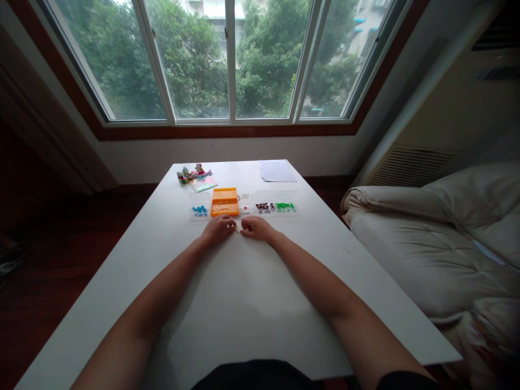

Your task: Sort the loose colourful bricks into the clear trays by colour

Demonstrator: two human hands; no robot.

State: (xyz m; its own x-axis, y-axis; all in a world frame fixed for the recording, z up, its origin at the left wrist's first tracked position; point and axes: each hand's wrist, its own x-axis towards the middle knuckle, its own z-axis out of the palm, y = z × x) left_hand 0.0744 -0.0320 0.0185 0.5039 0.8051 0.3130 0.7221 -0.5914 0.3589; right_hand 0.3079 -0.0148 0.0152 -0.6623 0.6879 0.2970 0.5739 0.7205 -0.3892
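Note:
My left hand [219, 228] is closed in a pinch on a small yellowish piece [236, 229], too small to name. Close beside it, my right hand [255, 227] has its fingers curled and thumb side toward the left hand; anything in its grip is too small to make out. Just beyond the left hand stands an orange tray [226, 209] with a raised back part and small bits in it. Clear boxes flank it: blue pieces [199, 210] on the left, dark brown pieces [265, 207] and green pieces [286, 207] on the right.
All this rests on a long white table [247, 314]. Colourful small figures [194, 172] and a shiny packet [203, 183] are at its far left, white paper sheets [278, 170] at its far right. A covered sofa [430, 249] stands along the right side.

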